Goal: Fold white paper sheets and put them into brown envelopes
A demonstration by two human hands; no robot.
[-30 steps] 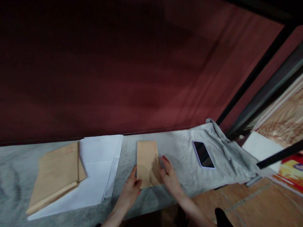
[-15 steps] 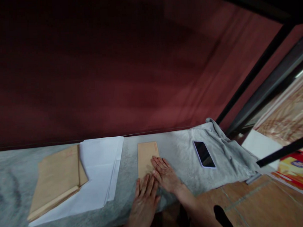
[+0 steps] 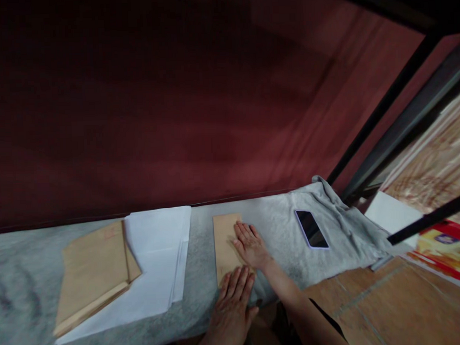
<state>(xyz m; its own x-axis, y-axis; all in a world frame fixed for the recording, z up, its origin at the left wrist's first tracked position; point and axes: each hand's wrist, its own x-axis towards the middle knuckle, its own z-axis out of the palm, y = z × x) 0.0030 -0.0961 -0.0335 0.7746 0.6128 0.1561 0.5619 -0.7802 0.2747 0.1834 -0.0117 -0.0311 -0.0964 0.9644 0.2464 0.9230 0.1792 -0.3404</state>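
Observation:
A brown paper envelope (image 3: 223, 238) lies flat on the grey cloth, its near end partly covered by my hands. My left hand (image 3: 233, 305) rests with outstretched fingers on the envelope's near end. Farther up, along its right edge, my right hand (image 3: 251, 244) lies flat with the fingers extended. Neither hand grips anything. Left of the envelope are white paper sheets (image 3: 157, 255), and a stack of brown envelopes (image 3: 93, 268) lies partly over them.
A grey cloth (image 3: 277, 231) covers the long narrow surface. On its right part lies a phone (image 3: 311, 229) with a purple edge. A dark red panel (image 3: 213, 117) rises behind. Black metal bars (image 3: 386, 106), a red and yellow package (image 3: 447, 250) and floor tiles (image 3: 355, 294) are at the right.
My right hand has slid up along the envelope's right edge, away from my left hand. My left hand stays at the near end. The view has shifted slightly.

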